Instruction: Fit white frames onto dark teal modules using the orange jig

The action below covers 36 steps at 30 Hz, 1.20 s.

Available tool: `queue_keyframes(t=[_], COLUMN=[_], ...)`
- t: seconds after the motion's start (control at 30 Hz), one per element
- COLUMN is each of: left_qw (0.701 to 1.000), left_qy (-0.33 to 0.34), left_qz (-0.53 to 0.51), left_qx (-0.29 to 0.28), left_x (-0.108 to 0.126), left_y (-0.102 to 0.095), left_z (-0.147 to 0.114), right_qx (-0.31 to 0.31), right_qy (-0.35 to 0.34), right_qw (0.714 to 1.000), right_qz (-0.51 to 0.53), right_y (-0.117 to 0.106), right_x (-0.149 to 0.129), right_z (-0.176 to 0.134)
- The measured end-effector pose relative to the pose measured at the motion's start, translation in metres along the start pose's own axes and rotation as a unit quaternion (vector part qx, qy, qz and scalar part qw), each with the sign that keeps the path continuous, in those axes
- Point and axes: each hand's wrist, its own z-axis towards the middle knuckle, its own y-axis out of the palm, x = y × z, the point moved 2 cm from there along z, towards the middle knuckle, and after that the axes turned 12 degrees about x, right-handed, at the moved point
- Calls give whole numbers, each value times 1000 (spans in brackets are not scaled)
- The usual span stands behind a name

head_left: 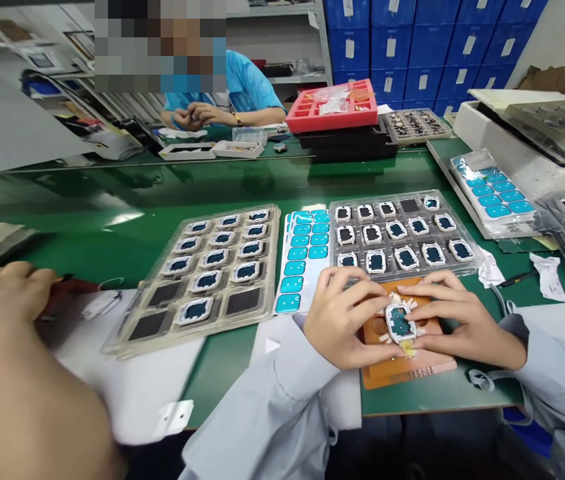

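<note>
My left hand (345, 320) grips the left side of a silver-white watch case (396, 323), fingers bent over its top edge and the thumb at its lower edge. On the right side of the same case, my right hand (455, 319) presses with its fingertips. A teal film with dark cut-outs fills the middle of the case. The case rests on an orange fixture plate (380, 375), whose round holes partly show. Small whitish tabs and a yellowish piece stick out around the case. Behind my hands, a clear tray (462, 267) holds similar cases in rows.
Left of me, a second tray (212, 270) of cases stands beside sheets of teal stickers (282, 283). A neighbour's bare arm (27, 373) reaches in at far left. Across the table a person in blue (250, 83) works near a red box (332, 120). Crumpled paper (547, 275) lies right.
</note>
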Motion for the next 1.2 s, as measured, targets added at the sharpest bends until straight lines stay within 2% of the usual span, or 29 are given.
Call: queue_keyframes(t=[0.57,0.67,0.87,1.03,1.2], left_qw=[999,998,992,972,980], left_qy=[-21,-33,-85,-180,-108], left_qz=[-25,-37,-74,-131,-129], left_qx=[-4,-25,-62,-70,-110], left_x=[-2,-3,-6,0,6], left_y=[3,5,10,13,20], left_z=[-2,-4,-10,-9,-12], right_qx=[-7,-16,-23,7,61], right_qy=[3,0,-32,-15,41], right_qw=[1000,1000,999,1000,996], right_qz=[6,-4,-19,-11,60], right_y=[0,1,2,5,13], right_x=[-4,-3,-2,-1,6], right_z=[0,0,0,-1,-9])
